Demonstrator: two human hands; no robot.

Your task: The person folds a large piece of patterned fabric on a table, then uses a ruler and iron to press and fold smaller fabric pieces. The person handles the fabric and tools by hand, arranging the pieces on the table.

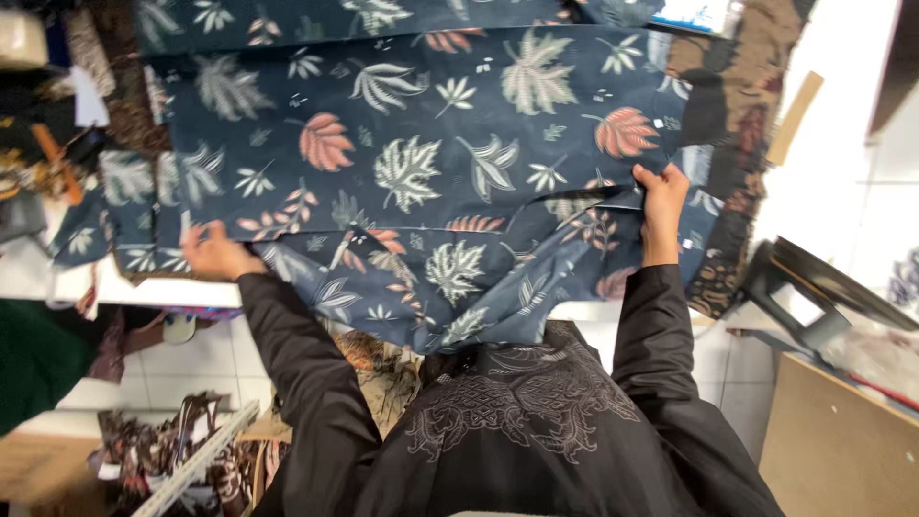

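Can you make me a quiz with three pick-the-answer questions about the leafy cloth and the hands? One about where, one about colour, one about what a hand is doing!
1. Where is the left hand?
A. On the cloth's left edge
B. On the floor
C. Inside a box

2. What colour is the cloth behind its leaves?
A. Bright yellow
B. Dark blue
C. White

3. What is the right hand doing?
A. Hanging free in the air
B. Lying open and flat on the tiles
C. Pinching a fold of the cloth

Answers:
1. A, the left hand lies on the cloth at its left edge.
2. B, the cloth is dark blue, with cream, grey and orange leaves printed on it.
3. C, the right hand's fingers are closed in a grip on a raised fold at the cloth's right side.
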